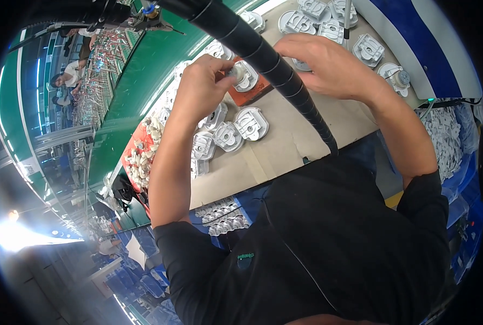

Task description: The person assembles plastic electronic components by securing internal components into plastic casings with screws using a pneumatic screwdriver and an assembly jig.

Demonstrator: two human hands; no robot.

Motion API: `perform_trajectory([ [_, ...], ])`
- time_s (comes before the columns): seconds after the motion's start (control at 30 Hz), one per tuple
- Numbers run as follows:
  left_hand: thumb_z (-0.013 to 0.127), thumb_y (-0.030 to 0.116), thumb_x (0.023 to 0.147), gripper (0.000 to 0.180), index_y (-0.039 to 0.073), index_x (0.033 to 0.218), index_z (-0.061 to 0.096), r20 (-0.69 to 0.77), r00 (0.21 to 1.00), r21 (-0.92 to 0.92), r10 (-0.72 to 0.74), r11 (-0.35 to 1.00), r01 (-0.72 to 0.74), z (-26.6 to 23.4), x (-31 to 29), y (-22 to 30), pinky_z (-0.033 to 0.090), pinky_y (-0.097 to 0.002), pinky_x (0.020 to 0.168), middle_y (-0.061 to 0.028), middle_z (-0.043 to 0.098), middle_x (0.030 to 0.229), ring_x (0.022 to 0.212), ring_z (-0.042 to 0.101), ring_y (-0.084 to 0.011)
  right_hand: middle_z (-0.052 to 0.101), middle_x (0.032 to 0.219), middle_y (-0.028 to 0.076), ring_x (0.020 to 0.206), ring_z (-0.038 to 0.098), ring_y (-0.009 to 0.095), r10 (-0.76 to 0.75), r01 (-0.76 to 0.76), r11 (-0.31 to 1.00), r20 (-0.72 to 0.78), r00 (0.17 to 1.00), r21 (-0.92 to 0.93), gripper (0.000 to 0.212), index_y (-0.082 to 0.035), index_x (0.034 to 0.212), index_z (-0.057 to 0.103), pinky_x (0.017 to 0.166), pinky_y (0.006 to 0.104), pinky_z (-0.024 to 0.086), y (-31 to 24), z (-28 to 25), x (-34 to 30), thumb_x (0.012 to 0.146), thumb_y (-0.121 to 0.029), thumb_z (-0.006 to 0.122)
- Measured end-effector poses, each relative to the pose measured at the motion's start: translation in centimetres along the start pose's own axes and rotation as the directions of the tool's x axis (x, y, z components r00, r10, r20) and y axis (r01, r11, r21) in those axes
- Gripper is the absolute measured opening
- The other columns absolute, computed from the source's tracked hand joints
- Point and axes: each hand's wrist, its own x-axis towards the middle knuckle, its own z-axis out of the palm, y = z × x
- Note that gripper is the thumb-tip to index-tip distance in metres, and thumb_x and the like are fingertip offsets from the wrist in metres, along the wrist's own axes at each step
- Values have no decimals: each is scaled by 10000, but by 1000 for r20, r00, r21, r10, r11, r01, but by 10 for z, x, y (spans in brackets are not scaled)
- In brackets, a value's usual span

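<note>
My left hand (202, 85) is at the near left side of a red-orange block (252, 93), thumb and forefinger pinched together. A small greyish piece seems to be at those fingertips, too blurred to name. On the block lies a round white plastic housing (247, 79), right beside the pinch. My right hand (323, 62) reaches in from the right, over the table, fingers bent toward the block. A black wrapped pole (263, 57) crosses in front and hides its fingertips. A white housing (301, 65) shows partly beneath this hand.
Several more white housings (250, 123) lie on the brown table covering (285, 146), left and far. One housing with a round cap (400, 79) sits at the right. Small cream parts (143, 157) fill a red tray at the left. A blue-and-white machine body (420, 43) borders the right.
</note>
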Motion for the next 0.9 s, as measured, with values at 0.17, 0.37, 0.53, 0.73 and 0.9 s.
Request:
perform_trajectory([
  [0.17,790,88,817,296,18,1103,759,34,999,58,-17,998,15,3,1,1,560,-392,770,-165,694,974,839,702,-315,682,1151,126,1123,636,344,-10,10,1000,-25,1000,-27,332,-59,1183,647,993,438,502,-4,-5,-1,875,-146,737],
  [0.37,770,75,828,283,20,1105,759,55,998,60,-28,998,25,7,5,0,548,-416,792,-177,687,989,881,691,-345,702,1182,127,1085,680,318,-62,60,997,-41,997,-52,401,-49,1244,664,962,428,526,-5,-8,3,888,-211,752],
  [0.53,765,40,831,281,30,1112,755,-52,999,11,9,1000,-8,15,-1,-5,544,-362,775,-134,679,993,868,685,-289,673,871,146,875,688,273,-90,109,992,-250,964,62,162,5,1019,649,799,378,522,-24,-18,25,921,-114,697],
  [0.73,756,68,837,285,54,1121,763,-143,989,-13,-43,999,42,26,-19,-10,526,-410,856,-168,677,1034,970,666,-356,659,1132,113,969,678,214,-499,410,855,-716,487,-317,618,7,1329,557,851,328,558,-103,-38,107,800,-95,860],
  [0.9,766,74,842,290,53,1131,762,-202,976,-122,-83,991,59,36,-25,-15,529,-404,839,-163,674,1018,939,669,-332,614,1222,259,1107,632,354,-384,196,923,-808,448,-330,727,41,1364,482,982,407,495,-114,-36,218,850,-350,817],
])
